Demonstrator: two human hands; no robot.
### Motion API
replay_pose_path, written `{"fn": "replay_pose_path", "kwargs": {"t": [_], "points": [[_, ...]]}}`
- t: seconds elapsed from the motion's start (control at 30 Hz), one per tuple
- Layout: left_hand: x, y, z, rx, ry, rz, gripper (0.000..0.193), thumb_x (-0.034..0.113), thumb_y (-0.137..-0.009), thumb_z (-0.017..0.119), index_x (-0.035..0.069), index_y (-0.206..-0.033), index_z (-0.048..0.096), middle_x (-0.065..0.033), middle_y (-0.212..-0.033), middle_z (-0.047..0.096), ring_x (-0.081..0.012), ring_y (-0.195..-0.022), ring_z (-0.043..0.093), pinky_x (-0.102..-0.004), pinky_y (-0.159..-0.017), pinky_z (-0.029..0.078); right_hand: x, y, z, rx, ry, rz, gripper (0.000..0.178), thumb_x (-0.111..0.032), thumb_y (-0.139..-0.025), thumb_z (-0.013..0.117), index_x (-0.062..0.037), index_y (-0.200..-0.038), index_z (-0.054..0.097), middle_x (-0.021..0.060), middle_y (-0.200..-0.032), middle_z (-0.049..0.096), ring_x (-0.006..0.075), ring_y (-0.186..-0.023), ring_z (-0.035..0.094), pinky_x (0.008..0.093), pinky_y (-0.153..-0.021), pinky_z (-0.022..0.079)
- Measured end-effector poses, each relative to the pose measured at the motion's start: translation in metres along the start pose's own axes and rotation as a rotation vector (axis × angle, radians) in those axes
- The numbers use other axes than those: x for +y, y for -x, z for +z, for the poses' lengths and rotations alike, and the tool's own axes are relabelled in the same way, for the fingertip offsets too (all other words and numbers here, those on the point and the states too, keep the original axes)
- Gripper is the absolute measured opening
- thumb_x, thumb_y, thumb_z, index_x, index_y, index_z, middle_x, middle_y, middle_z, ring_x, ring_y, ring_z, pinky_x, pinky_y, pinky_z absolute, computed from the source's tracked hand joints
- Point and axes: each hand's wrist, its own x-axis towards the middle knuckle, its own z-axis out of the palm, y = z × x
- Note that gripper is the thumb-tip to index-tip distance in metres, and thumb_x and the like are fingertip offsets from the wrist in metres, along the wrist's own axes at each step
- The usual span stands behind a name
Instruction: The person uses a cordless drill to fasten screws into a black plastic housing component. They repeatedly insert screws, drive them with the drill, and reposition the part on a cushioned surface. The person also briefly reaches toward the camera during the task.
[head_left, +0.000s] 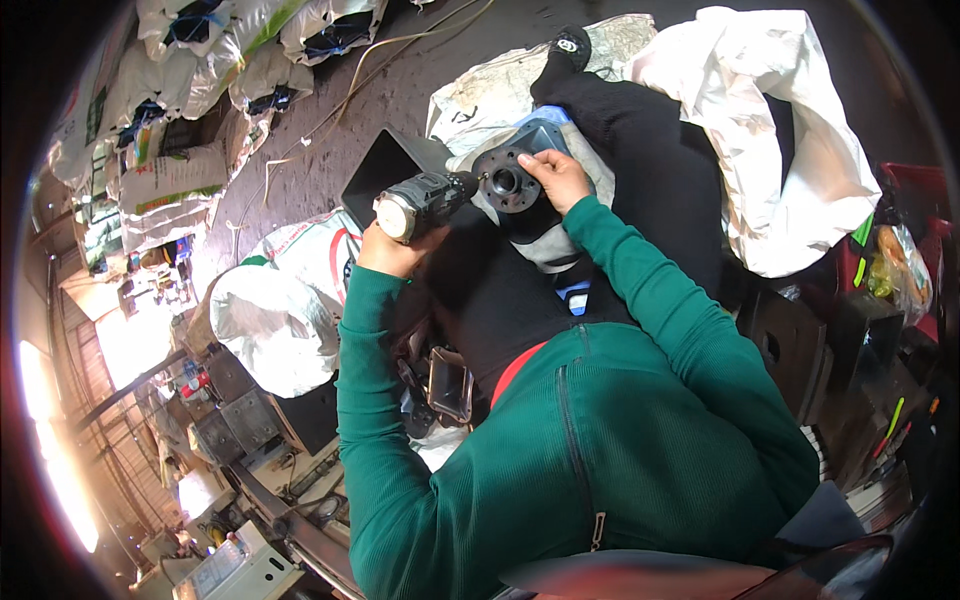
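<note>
My left hand (395,250) is wrapped around the grip of a grey cordless drill (430,205). Its chuck points right, and its tip comes up to the rim of a black round flange (507,182) with a raised centre bore and several holes around it. Whether the bit touches the flange is too small to tell. My right hand (558,180) pinches the flange's right edge, thumb over its face. Behind the flange, over my lap, sits a dark blue-grey part (543,135) on a pale cloth (600,175), partly hidden by the flange and my fingers.
A black open bin (385,165) stands just beyond the drill. White sacks lie at left (280,325) and right (765,130). More filled sacks (175,190) line the far left. A cable (350,90) runs across the floor. Dark boxes (790,345) and a red crate (915,190) stand at right.
</note>
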Motion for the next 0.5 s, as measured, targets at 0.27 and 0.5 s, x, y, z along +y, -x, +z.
{"fn": "replay_pose_path", "kwargs": {"t": [0.27, 0.5], "points": [[-0.008, -0.015, 0.003, -0.047, -0.072, 0.056, 0.048, 0.010, -0.075, 0.076, 0.003, -0.118, 0.057, -0.0058, -0.101, 0.066, -0.0146, -0.086, 0.062, -0.0287, -0.074, 0.051, 0.010, -0.002, 0.003, 0.070, 0.062, 0.053, 0.025, -0.026, -0.086, 0.071, -0.0020, -0.083, 0.063, -0.0016, -0.073, 0.060, 0.0043, -0.066, 0.050, 0.0207, -0.060, 0.041], [-0.020, -0.016, -0.003, -0.096, -0.086, -0.037, 0.043, 0.010, -0.075, 0.076, 0.003, -0.114, 0.060, -0.0059, -0.099, 0.067, -0.0155, -0.088, 0.062, -0.0304, -0.078, 0.050, 0.000, 0.006, 0.005, 0.095, 0.131, 0.017, 0.035, -0.033, -0.081, 0.074, -0.0003, -0.086, 0.064, 0.0030, -0.070, 0.062, 0.0085, -0.064, 0.053, 0.0264, -0.060, 0.045]]}}
